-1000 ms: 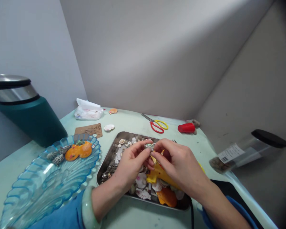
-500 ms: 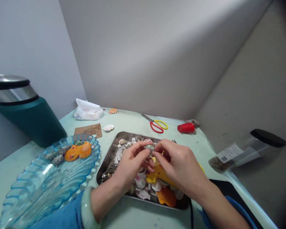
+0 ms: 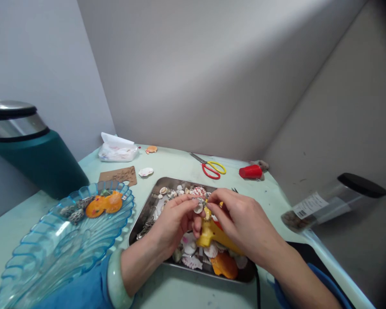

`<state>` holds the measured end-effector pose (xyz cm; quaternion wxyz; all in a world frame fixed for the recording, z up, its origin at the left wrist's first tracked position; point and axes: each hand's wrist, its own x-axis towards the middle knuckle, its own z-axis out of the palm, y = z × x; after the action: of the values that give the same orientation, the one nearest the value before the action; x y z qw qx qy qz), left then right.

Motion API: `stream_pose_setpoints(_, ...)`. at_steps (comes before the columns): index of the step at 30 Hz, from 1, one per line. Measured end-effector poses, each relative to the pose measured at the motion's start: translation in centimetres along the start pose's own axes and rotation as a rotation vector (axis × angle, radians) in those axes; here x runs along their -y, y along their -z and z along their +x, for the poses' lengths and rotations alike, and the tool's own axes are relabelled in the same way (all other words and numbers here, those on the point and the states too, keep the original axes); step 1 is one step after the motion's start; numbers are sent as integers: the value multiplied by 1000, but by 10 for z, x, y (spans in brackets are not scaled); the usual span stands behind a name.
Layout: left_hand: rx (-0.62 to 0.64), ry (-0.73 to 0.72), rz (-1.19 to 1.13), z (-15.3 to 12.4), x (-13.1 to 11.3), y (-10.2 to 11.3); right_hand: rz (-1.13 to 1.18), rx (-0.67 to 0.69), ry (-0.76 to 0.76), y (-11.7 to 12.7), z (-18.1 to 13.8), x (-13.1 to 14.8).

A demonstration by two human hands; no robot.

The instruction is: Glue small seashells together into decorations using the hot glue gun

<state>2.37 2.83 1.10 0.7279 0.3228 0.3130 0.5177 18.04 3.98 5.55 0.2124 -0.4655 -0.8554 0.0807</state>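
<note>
Both hands meet over a steel tray (image 3: 143,219) filled with several seashells. My left hand (image 3: 173,223) pinches a small pale shell (image 3: 198,208) between thumb and fingertips. My right hand (image 3: 242,223) is closed in a pinch at the same shell, its fingertips touching it from the right. A yellow glue gun (image 3: 209,232) lies in the tray just under both hands, on top of white and orange shells. A pale green bangle (image 3: 115,279) sits on my left wrist.
A blue glass shell-shaped dish (image 3: 51,249) holding orange and speckled shells stands at the left. Behind it is a teal bin (image 3: 38,159). Scissors (image 3: 212,168), a red cap (image 3: 251,172), a brown card (image 3: 119,175) and a plastic bag (image 3: 117,151) lie farther back. A clear jar (image 3: 331,201) lies at the right.
Both hands have sunk slightly toward the tray while still pinching the small shell. More of the glue gun shows below them.
</note>
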Motion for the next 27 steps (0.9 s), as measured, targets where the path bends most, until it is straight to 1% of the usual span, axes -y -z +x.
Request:
stream_pose_setpoints(3, 10, 16, 13, 0, 1, 1, 40, -12, 9, 0, 0, -1)
stream_pose_setpoints(7, 21, 23, 22, -1, 1, 1, 60, 15, 19, 0, 0, -1)
stream_pose_setpoints(12, -7, 23, 103, -4, 0, -3, 40, 25, 35, 1, -1, 0)
stream_pose_setpoints(18, -14, -46, 219, -6, 1, -6, 68, 19, 38, 1, -1, 2)
stream_pose_setpoints(22, -31, -63, 189, -6, 2, -6, 107, 21, 36, 1, -1, 1)
stream_pose_setpoints(27, -24, -81, 189, -7, 1, -7, 135, 6, 72, 2, -1, -1)
